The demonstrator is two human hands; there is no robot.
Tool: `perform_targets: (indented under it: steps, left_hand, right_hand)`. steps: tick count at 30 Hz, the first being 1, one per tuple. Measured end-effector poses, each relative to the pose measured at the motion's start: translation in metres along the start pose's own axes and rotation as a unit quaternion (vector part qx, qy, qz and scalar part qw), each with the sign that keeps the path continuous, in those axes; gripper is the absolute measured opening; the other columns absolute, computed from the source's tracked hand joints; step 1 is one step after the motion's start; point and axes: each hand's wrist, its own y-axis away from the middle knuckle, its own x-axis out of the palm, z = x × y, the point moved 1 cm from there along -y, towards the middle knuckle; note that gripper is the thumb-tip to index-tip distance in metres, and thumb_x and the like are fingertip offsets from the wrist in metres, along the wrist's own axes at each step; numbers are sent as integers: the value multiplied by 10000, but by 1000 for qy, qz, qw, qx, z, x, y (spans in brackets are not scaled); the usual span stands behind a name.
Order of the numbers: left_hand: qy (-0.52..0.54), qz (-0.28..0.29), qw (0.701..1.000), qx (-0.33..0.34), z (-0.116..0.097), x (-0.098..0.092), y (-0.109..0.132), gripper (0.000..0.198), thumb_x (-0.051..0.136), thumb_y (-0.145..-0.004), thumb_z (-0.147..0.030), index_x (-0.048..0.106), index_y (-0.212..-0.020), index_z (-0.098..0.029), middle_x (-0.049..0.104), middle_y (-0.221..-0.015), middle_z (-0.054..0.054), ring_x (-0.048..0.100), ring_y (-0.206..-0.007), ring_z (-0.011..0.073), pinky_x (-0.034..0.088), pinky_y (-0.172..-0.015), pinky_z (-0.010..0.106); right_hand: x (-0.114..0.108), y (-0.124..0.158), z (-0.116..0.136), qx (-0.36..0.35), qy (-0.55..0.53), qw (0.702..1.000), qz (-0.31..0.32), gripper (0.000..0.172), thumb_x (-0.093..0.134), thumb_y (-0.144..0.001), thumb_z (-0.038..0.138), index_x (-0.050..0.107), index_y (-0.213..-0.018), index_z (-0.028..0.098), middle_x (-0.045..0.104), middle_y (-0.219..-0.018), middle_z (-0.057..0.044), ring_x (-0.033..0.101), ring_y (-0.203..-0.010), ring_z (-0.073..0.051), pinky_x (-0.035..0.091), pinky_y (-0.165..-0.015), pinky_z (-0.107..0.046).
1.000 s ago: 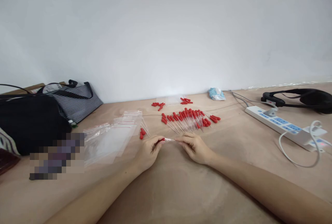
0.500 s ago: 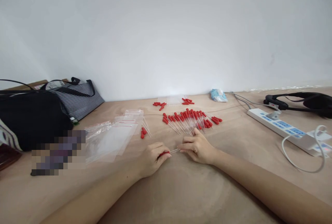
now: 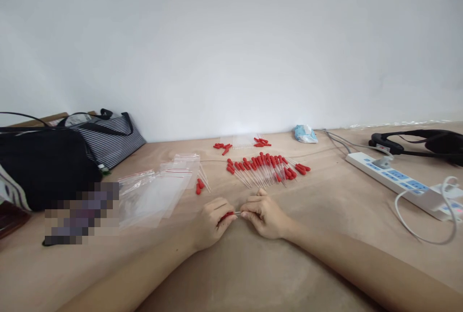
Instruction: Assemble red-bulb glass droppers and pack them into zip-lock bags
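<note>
The largest feature is one plain, pale wall (image 3: 231, 51), standing behind one light-brown table (image 3: 231, 273) with faint grain and a smooth, dull finish. Two bags stand at the table's left: one black bag (image 3: 47, 167) and, behind it, one striped bag (image 3: 108, 141). One black headset (image 3: 443, 144) lies at the far right, beyond one white power strip (image 3: 392, 179) with its cables. Several clear plastic bags (image 3: 155, 198) overlap flat at left of centre; their exact number cannot be told. One long item in front of the black bag is pixelated and cannot be identified.

Two hands are at work, near each other at centre. The left hand (image 3: 215, 223) is curled, its fingers closed around a red bulb (image 3: 226, 215). The right hand (image 3: 265, 215) has thumb and fingers pinched on the thin tube (image 3: 238, 213) that extends from that bulb, between the hands.

One blue packet (image 3: 305, 134) sits near the wall. Beyond the hands lies a cluster of red-bulbed droppers (image 3: 265, 161), too overlapped to count; two further droppers (image 3: 200, 186) lie beside the plastic bags. Farther back, small loose bulbs (image 3: 222, 147) form two groups.
</note>
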Motion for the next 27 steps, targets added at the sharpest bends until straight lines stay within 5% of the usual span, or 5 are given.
perform_targets:
  steps: [10, 14, 17, 21, 27]
  left_hand:
    - [3, 3, 1000, -26, 11, -6, -6, 204, 403, -857, -264, 585, -829, -176, 610, -756, 48, 549, -724, 163, 429, -675, 277]
    - [-81, -97, 986, -108, 28, -26, -3, 236, 423, -832, -277, 537, -1010, -173, 581, -923, 78, 512, -888, 213, 399, -808, 354]
    - [-151, -142, 961, -185, 50, -36, 6, 192, 419, -801, -240, 565, -903, -168, 546, -898, 84, 492, -900, 240, 381, -830, 399]
    - [-163, -106, 950, -246, 67, -36, 16, 177, 466, -697, -160, 567, -837, -197, 524, -893, 55, 501, -886, 237, 392, -828, 403]
    - [-123, -84, 959, -241, 67, -31, 15, 196, 459, -652, -122, 538, -815, -196, 550, -842, 32, 540, -825, 198, 443, -779, 334]
  right_hand:
    - [-15, -13, 4, 28, 71, 997, 16, 167, 463, -811, 223, 621, -764, 198, 641, -722, -3, 544, -693, -127, 267, -677, -261]
    - [-30, -33, -9, 110, 134, 984, -49, 227, 441, -828, 276, 632, -732, 200, 635, -735, -15, 542, -723, -137, 238, -676, -270]
    - [-25, -51, -27, 214, 171, 954, -118, 252, 386, -849, 252, 628, -810, 191, 639, -822, -40, 547, -775, -151, 235, -676, -278]
    - [-5, -70, -41, 256, 239, 931, -100, 248, 361, -845, 195, 605, -874, 164, 634, -893, -86, 549, -807, -176, 225, -707, -308]
    - [3, -72, -48, 273, 284, 918, -46, 239, 385, -823, 190, 616, -884, 173, 624, -941, -117, 528, -877, -242, 204, -769, -392]
